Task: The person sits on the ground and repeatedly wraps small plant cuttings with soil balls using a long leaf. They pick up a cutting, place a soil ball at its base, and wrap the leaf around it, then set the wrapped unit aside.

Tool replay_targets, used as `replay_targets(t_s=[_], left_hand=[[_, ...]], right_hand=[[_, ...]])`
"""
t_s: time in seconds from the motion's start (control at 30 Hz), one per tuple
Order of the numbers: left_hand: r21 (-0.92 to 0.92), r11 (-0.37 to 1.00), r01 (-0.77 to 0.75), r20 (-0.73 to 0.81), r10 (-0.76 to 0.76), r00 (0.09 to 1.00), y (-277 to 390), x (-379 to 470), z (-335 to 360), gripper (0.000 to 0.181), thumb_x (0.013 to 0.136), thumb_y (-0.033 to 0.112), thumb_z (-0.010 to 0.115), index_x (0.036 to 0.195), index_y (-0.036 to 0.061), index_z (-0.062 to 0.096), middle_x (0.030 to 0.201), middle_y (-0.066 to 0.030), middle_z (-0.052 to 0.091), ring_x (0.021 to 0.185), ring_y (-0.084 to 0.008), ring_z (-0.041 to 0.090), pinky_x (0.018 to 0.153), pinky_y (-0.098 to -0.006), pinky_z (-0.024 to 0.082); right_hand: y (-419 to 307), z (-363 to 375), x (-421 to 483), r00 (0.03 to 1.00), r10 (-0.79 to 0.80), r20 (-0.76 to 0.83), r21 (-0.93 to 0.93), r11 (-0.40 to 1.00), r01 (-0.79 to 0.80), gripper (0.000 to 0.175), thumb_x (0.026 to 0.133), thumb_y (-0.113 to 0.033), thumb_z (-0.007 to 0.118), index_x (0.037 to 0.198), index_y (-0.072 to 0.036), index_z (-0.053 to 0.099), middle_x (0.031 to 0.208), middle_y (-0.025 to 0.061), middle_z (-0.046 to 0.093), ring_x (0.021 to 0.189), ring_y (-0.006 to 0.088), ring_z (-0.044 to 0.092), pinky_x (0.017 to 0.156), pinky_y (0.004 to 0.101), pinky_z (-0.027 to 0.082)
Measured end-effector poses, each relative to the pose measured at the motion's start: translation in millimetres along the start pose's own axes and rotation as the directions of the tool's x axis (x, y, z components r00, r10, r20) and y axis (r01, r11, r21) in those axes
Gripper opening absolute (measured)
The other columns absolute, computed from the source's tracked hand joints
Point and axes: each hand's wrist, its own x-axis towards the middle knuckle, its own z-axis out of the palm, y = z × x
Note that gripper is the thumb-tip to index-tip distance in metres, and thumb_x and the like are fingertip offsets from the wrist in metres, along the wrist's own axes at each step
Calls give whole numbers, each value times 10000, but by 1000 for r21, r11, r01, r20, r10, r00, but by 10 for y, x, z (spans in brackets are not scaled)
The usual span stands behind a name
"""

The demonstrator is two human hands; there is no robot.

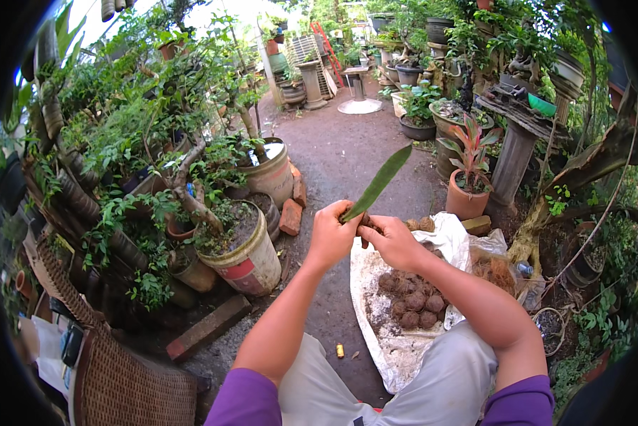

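Observation:
Before my chest I hold up a long, flat green leaf (pixel 380 183) that slants up to the right. My left hand (pixel 329 231) grips it near its lower end. Close beside it, my right hand (pixel 396 239) pinches a small brown clump (pixel 366 226) at the leaf's base; fingers partly hide it, so its makeup is unclear. Under my right forearm a white plastic sack (pixel 369 309) is spread on the ground. Several round, fibrous brown balls (pixel 415 301) lie on it amid loose dark soil, and lighter brown balls (pixel 427 223) rest at its far edge.
A clear plastic bag of brown fibre (pixel 494 274) lies right of the sack. A terracotta pot (pixel 466 194) holds a red-leaved plant. At left are a soil-filled bucket (pixel 258 261), bricks (pixel 290 217) and a woven wicker chair (pixel 132 378). A small yellow object (pixel 340 350) lies on the ground.

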Motion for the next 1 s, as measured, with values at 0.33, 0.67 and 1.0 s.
replay_targets(t_s=[0.33, 0.67, 1.0], left_hand=[[-118, 930, -348, -779, 130, 613, -33, 359, -639, 326, 1060, 241, 649, 1302, 32, 583, 968, -2, 622, 658, -70, 521, 576, -246, 450], [-216, 954, -209, -474, 85, 877, -243, 165, -864, 160, 1052, 195, 655, 1086, 39, 664, 879, 6, 659, 680, -93, 567, 613, -281, 475], [-200, 972, 123, 25, -120, 992, -90, 6, -224, 272, 1008, 253, 719, 1048, -16, 723, 863, -53, 729, 748, -86, 629, 661, -292, 504]], right_hand=[[-81, 23, -75, 999, -9, -52, -93, 996, 4, 517, 1017, -309, 651, 1396, 20, 527, 898, 170, 728, 804, 265, 701, 750, 410, 531], [-72, 41, 34, 999, 35, -19, -41, 998, -36, 516, 1029, -371, 640, 1384, -10, 540, 896, 115, 714, 746, 189, 645, 715, 365, 509], [-180, 189, 90, 997, 72, -3, 125, 990, -71, 362, 1077, -335, 560, 1057, 0, 695, 811, 34, 688, 727, 112, 589, 672, 311, 467]])
